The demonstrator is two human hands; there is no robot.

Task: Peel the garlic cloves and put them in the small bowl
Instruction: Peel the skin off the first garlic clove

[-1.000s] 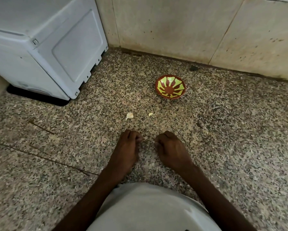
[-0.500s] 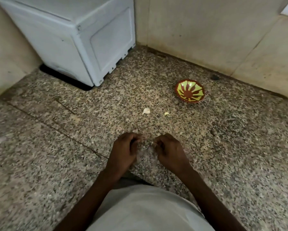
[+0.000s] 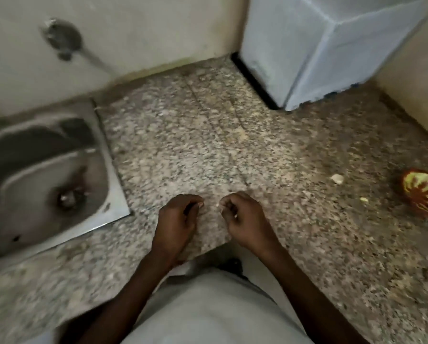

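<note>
A: Where are the hands?

B: Both low over the speckled bench (image 3: 232,145), near its front edge and a little apart; the left hand (image 3: 177,220) has its fingers curled under, thumb and forefinger nearly meeting, and I cannot tell whether anything is between them; the right hand (image 3: 245,219) is curled too, with a pale scrap at its fingertips (image 3: 220,203); the picture is too blurred to say whether that is garlic or skin.

A: And the garlic and bowl?

B: A pale garlic clove (image 3: 337,178) lies on the bench well to the right of the right hand and a bit beyond it; a smaller yellowish bit (image 3: 363,200) lies further right; the small bowl (image 3: 422,192), red with yellow rays, sits past both at the frame's right edge.

A: Anything else?

B: A steel sink (image 3: 46,170) left of the left hand; a white appliance (image 3: 319,45) beyond the right hand against the wall.
</note>
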